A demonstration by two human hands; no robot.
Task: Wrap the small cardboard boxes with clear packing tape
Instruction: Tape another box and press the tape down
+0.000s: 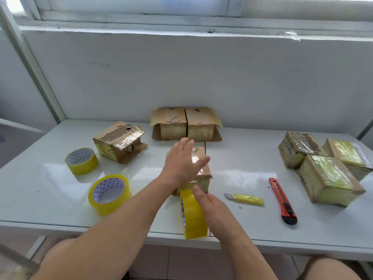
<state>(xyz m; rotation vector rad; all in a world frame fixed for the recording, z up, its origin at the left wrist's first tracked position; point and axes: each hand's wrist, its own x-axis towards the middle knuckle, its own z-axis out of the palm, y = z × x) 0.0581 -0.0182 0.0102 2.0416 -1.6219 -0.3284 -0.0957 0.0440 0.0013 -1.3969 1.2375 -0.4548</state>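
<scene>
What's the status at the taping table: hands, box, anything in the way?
Left hand flat on the centre box, fingers straight. Right hand open against the upright tape roll. Two knives lie right of the box, clear of it.

Left arm: we see it bare from the hand (181, 164) back to the elbow; no sleeve, watch or band on what shows
Right arm: bare along the forearm; the hand (210, 207) carries no ring or glove that we can make out
Fingers: nails short and unpainted so far as we can tell; slightly blurred
Legs: bare knees at the bottom edge; clothing out of view
</scene>
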